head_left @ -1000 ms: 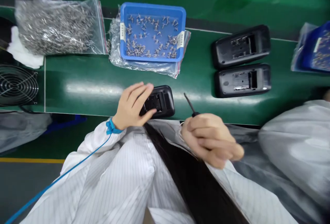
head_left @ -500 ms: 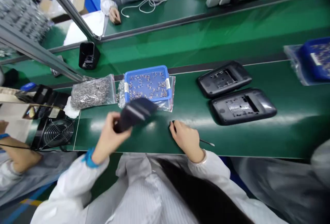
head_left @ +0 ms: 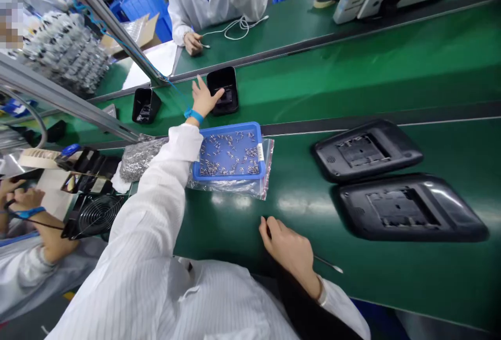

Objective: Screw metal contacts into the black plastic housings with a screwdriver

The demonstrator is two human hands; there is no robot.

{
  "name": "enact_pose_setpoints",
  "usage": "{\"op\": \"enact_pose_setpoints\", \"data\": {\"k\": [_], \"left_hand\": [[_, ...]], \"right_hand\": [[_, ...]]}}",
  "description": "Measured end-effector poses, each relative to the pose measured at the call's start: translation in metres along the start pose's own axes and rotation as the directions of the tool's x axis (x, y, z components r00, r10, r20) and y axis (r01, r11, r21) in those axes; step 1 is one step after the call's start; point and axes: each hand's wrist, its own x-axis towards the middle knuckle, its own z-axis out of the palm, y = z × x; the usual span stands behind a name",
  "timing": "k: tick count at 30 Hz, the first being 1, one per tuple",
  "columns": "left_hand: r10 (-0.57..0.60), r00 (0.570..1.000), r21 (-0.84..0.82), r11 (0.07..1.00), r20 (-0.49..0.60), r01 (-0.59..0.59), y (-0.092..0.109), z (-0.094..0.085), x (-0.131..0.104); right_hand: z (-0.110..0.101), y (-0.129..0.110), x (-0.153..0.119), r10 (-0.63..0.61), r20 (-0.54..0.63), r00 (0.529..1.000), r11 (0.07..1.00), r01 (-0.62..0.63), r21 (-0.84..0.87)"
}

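Observation:
My left hand (head_left: 205, 98) reaches out over the green belt with thumb and fingers spread. It is at the left edge of an open black plastic box (head_left: 230, 81), with small dark parts inside; whether the fingers touch it I cannot tell. My right hand (head_left: 289, 251) rests near the bench's front edge, fingers curled. A thin dark rod with a pale tip (head_left: 329, 264) sticks out from under its wrist side; the part within the fingers is hidden. Between the hands lies a blue tray (head_left: 230, 177) of small screws, on clear plastic bags.
Two black device housings (head_left: 391, 209) lie face down at right. A second black box (head_left: 145, 105) stands on the belt, left. A bag of metal parts (head_left: 141, 160) and a fan (head_left: 99, 213) are nearer. Co-workers' hands (head_left: 193, 43) show across the belt and at far left.
My left hand has moved forward onto the belt and let go of the dark object it held; a black box now stands there. My right hand stays curled on the bench. The view has shifted.

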Motion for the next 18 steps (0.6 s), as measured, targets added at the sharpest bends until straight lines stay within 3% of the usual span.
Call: {"op": "enact_pose_setpoints", "data": {"k": [2,3,5,8,12,15,18], "left_hand": [[0.199,0.979,0.201,0.958,0.049,-0.205,0.007,-0.012,-0.027],[0.287,0.945,0.272,0.908,0.156,-0.32,0.011,-0.016,-0.043],[0.354,0.835,0.301,0.814,0.421,-0.497,0.017,-0.02,-0.076],[0.325,0.705,0.26,0.768,0.63,-0.586,0.017,-0.014,-0.111],[0.314,0.608,0.172,0.775,0.73,-0.607,0.011,-0.001,-0.121],[0.309,0.613,0.174,0.781,0.728,-0.6,0.012,-0.002,-0.121],[0.321,0.686,0.2,0.801,0.652,-0.564,0.021,-0.01,-0.136]], "right_hand": [[-0.002,0.0,0.002,0.0,0.006,1.0,0.999,0.0,0.032],[-0.002,0.0,0.002,-0.001,0.007,1.0,0.999,0.001,0.047],[-0.003,0.001,0.002,-0.008,0.011,1.0,0.998,0.008,0.065],[-0.003,0.001,0.0,-0.026,0.009,1.0,0.998,0.025,0.054],[-0.002,0.001,-0.004,-0.074,-0.017,0.997,0.997,0.074,-0.002],[0.001,0.001,-0.01,-0.122,-0.047,0.991,0.991,0.12,-0.053],[0.001,0.012,-0.02,-0.146,0.033,0.989,0.988,0.145,0.051]]}}
